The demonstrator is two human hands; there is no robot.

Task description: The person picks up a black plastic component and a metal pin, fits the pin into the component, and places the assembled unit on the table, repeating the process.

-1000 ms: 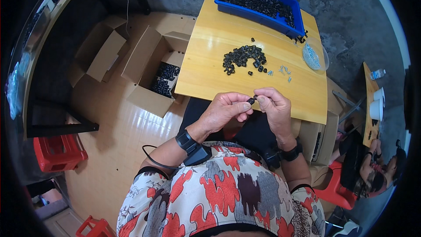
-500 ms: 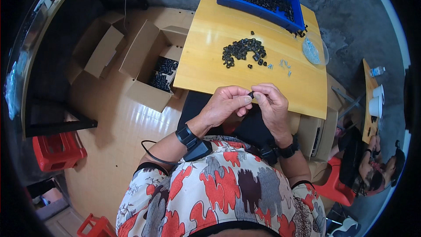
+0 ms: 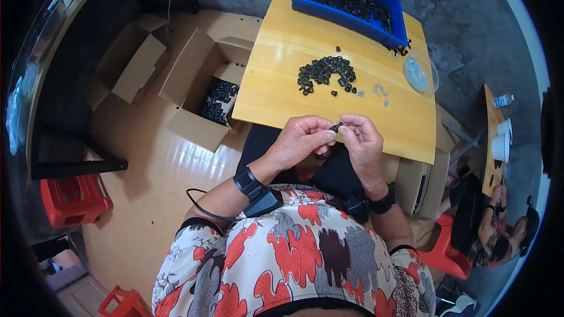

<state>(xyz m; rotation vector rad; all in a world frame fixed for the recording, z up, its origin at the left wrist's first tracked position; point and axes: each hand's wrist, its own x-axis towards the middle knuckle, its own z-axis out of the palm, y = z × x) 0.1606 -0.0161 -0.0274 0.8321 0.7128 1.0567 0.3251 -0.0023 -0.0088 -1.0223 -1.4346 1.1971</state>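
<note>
Between my left hand (image 3: 304, 144) and my right hand (image 3: 362, 144) is a small black plastic part (image 3: 336, 127), pinched by the fingertips of both at the table's near edge. Its exact kind is too small to make out. Beyond my hands, a heap of black plastic pieces (image 3: 323, 72) lies on the yellow table (image 3: 270, 91). Several small silvery screws (image 3: 380, 90) are scattered to the right of that heap. A clear bag of pale screws (image 3: 415, 74) sits in a clear tub at the table's right edge.
A blue tray (image 3: 348, 19) full of black parts stands at the table's far end. Left of the table, an open cardboard box (image 3: 194, 76) holds black parts. Another box (image 3: 435, 188) is at the right, below the table. Red stools (image 3: 76, 202) stand about; a co-worker (image 3: 490, 229) sits at far right.
My right fingers have shifted slightly and more of the black part shows between my hands. The whole view has moved a little; the heap and screws look unchanged.
</note>
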